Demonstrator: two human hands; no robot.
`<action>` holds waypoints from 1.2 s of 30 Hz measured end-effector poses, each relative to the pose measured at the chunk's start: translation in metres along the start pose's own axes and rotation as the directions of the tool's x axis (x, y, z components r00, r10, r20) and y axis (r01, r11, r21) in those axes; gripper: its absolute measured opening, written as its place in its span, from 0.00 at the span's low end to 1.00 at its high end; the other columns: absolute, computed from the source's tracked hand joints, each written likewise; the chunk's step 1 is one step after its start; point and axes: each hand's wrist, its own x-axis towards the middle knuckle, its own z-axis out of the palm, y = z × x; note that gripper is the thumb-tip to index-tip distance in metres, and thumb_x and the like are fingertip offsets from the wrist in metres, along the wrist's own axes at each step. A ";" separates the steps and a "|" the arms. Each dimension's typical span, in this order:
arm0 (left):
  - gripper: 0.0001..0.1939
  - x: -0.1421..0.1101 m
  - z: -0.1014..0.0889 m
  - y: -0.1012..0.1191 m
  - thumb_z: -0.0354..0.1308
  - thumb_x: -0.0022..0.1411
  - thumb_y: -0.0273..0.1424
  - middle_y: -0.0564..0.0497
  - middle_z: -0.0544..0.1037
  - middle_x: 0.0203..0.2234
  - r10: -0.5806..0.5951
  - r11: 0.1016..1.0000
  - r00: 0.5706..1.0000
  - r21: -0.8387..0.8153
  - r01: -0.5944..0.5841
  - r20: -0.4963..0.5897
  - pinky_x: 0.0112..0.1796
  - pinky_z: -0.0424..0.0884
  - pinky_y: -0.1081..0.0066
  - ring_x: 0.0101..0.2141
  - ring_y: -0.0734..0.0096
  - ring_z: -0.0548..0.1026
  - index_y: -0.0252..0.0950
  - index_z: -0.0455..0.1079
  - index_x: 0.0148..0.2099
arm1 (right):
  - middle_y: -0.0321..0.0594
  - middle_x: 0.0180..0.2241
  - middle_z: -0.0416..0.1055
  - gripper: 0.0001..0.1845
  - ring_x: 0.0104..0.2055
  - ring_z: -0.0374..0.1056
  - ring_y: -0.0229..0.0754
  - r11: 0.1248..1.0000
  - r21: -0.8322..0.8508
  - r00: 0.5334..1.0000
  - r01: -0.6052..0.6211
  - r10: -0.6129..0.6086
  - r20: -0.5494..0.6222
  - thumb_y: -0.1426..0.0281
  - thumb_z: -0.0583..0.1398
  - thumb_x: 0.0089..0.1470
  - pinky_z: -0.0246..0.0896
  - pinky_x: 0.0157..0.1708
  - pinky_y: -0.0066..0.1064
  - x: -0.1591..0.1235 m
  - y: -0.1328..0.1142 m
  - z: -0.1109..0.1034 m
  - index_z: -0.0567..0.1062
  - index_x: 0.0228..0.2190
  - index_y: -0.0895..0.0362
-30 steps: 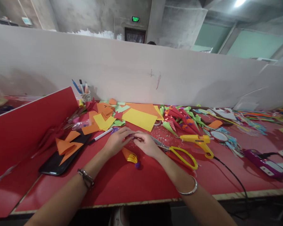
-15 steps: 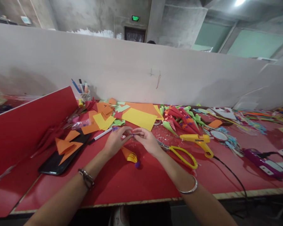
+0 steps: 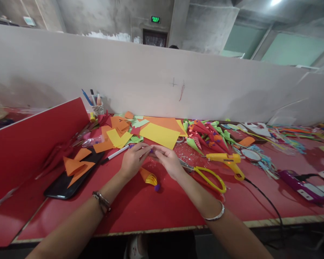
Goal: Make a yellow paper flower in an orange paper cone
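My left hand (image 3: 133,158) and my right hand (image 3: 169,160) meet over the middle of the red table, fingers closed and fingertips together. Between them shows a small purple piece (image 3: 151,151), mostly hidden by the fingers, so its exact kind is unclear. Just below the hands lies an orange paper cone (image 3: 148,177) with a yellow ruffled inside and a purple ball at its end. Scissors (image 3: 209,178) with yellow handles rest beside my right wrist. Left of my left hand is a white marker (image 3: 117,154) with a black cap.
A yellow glue gun (image 3: 226,161) with a black cord lies on the right, near a purple power strip (image 3: 299,185). Finished paper cones (image 3: 205,135) are heaped behind. Coloured paper sheets (image 3: 159,134) spread at the back. A black phone-like slab (image 3: 59,189) bears orange paper (image 3: 75,166).
My hands stay together while the fingers shift around the purple piece. They parted slightly half a second ago and are closer together now. The things on the table stay put.
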 end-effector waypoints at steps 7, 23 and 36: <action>0.11 0.003 0.001 -0.003 0.49 0.60 0.32 0.48 0.71 0.35 0.134 0.990 0.991 0.032 -0.135 0.026 0.32 0.69 0.74 0.33 0.72 0.71 0.38 0.69 0.42 | 0.38 0.35 0.74 0.18 0.39 0.70 0.41 0.997 0.075 0.999 -0.020 0.023 -0.030 0.66 0.62 0.41 0.62 0.46 0.38 -0.001 0.000 0.000 0.73 0.38 0.56; 0.14 0.004 -0.001 -0.001 0.44 0.61 0.34 0.55 0.69 0.20 -0.227 0.931 0.963 -0.257 0.259 0.147 0.25 0.60 0.76 0.20 0.78 0.65 0.34 0.66 0.29 | 0.37 0.37 0.73 0.13 0.36 0.69 0.37 0.983 -0.174 0.998 0.055 -0.054 0.010 0.71 0.56 0.44 0.63 0.41 0.33 -0.002 -0.006 0.001 0.74 0.35 0.55; 0.19 0.007 -0.005 0.004 0.47 0.57 0.37 0.59 0.55 0.11 -0.428 0.747 0.898 -0.518 0.417 0.106 0.19 0.53 0.77 0.15 0.81 0.54 0.35 0.54 0.17 | 0.37 0.32 0.69 0.16 0.31 0.66 0.36 0.898 -0.399 0.980 0.185 -0.197 0.012 0.73 0.54 0.45 0.64 0.36 0.31 0.000 -0.001 -0.003 0.72 0.38 0.54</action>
